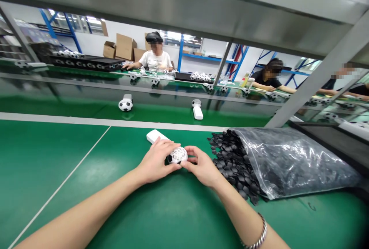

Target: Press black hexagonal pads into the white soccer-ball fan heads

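Across the green desk (184, 218), toward its right side, a clear plastic bag (305, 160) is lying flat, and black pieces (235, 156) are spreading from its mouth in a loose heap close to the right hand (203, 166). Behind the bag, a black tray (325, 137) is resting, and a slanting metal post (305, 83) is partly blocking the view to the right. Overhead, a broad metal shelf (184, 7) is crossing the scene. Past the desk's pale edge, a glossy green surface (161, 116) is carrying a football-patterned item (125, 105) and a white-handled item (197, 110). Farther back, a person in a white shirt (155, 60) is sitting near cardboard boxes (123, 47), and a person in a dark top (268, 76) is leaning over the work.

Near the desk's middle, both hands are holding a lattice ball (179, 155). The left hand (157, 160) is covering its left side, fingers closed round it; the right hand's fingers are pinching its right edge. A smooth, round-cornered white handle (156, 136) is protruding behind the left hand, which is hiding any join. The ball's white openwork is forming a dome, with black showing on its left; the heaped pieces are looking thin, angular and matte, while the bag's crinkled film is shining.
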`<act>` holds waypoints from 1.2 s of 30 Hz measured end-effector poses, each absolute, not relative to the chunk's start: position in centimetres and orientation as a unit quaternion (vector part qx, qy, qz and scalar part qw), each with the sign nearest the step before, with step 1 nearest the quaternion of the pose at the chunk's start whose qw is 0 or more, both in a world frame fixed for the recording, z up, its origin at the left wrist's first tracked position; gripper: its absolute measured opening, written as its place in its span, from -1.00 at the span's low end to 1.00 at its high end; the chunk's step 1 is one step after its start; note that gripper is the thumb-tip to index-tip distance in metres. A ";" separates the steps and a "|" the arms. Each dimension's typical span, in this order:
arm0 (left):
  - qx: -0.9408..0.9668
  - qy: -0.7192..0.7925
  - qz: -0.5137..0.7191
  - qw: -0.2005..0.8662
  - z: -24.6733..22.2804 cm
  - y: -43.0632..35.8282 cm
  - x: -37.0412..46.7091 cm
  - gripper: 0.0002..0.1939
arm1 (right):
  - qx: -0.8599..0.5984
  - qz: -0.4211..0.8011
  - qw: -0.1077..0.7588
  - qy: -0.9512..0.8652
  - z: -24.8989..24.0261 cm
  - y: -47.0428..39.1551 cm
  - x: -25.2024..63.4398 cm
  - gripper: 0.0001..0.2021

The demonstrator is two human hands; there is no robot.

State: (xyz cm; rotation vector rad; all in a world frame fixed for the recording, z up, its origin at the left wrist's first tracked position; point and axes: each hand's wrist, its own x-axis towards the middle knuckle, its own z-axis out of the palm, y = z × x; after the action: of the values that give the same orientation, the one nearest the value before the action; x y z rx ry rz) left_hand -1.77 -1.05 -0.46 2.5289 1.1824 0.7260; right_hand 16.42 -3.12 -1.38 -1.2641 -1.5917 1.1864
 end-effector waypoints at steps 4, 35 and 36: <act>0.871 0.403 0.238 0.148 -0.4 0.1 -2.2 -0.42 | -0.502 0.439 0.381 -0.641 -1.5 -3.2 16.5 -0.66; 0.853 0.371 0.255 0.263 -1.8 -0.8 -1.3 -0.39 | -0.636 0.105 0.193 -0.740 -1.6 -2.3 19.6 -0.95; 0.855 0.367 0.256 0.264 -1.8 -0.8 -1.3 -0.40 | -0.632 0.103 0.195 -0.743 -1.7 -2.3 19.4 -0.95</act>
State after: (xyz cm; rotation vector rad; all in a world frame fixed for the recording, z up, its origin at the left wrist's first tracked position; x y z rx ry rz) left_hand -1.25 -0.80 -1.84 2.3105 0.9908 0.6915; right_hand 19.40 -2.28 -1.72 -1.7722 -2.0814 0.2876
